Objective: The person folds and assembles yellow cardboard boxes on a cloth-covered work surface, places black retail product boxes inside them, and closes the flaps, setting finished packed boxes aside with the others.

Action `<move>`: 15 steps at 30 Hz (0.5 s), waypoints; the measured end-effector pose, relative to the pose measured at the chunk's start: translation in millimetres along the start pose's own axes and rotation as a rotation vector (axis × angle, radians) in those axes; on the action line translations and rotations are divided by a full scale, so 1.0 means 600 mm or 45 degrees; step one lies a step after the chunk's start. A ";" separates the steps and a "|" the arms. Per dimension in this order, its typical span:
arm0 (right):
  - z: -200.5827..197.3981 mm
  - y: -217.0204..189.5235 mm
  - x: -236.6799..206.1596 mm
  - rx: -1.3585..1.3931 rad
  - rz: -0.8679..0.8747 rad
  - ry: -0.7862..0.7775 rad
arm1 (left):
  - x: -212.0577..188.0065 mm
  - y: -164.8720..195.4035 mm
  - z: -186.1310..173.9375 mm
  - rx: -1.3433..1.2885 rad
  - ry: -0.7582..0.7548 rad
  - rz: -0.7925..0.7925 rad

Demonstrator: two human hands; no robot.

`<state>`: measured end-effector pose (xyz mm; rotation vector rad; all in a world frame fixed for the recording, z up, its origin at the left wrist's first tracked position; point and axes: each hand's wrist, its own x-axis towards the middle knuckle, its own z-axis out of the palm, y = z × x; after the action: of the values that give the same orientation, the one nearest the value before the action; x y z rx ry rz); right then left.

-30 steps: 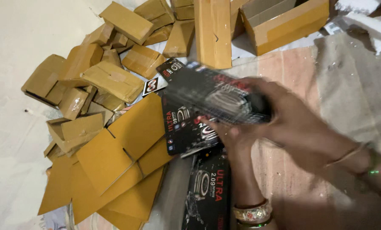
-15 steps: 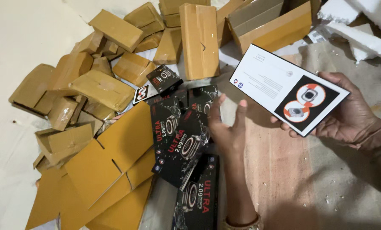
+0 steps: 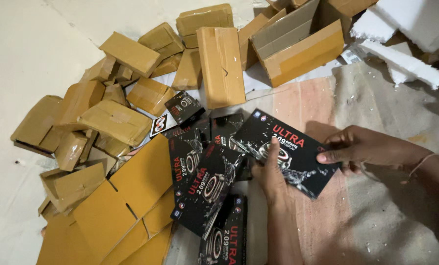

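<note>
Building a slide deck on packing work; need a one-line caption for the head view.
Both hands, left hand and right hand, hold a black printed box above similar boxes beside brown cartons.

One black box (image 3: 288, 149) in two hands, about five more black boxes (image 3: 202, 189) loose, some twenty brown cartons (image 3: 114, 120), three foam pieces (image 3: 405, 61)

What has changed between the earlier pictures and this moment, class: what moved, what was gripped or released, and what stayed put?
The black box, half a second ago raised in the right hand alone with its white back showing, is now turned dark printed face up and lowered beside the black boxes on the floor. The left hand has taken hold of it too. The brown cartons and flat cardboard lie unchanged.
</note>
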<state>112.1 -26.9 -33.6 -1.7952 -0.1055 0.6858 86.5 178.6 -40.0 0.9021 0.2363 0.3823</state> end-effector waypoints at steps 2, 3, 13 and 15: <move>-0.006 -0.001 -0.005 0.229 -0.030 -0.070 | 0.005 -0.010 0.000 0.156 -0.010 0.175; -0.007 -0.002 -0.007 0.392 -0.088 -0.055 | 0.006 -0.015 0.000 0.229 -0.014 0.246; -0.045 -0.010 -0.017 0.641 -0.220 0.482 | 0.046 -0.010 0.006 0.941 0.093 0.719; -0.044 0.001 -0.011 0.650 -0.233 0.473 | 0.101 0.005 0.013 0.978 0.120 0.878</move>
<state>119.5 -52.0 -26.8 -1.3690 0.1436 0.2111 143.5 200.4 -35.2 1.7281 0.1487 1.0135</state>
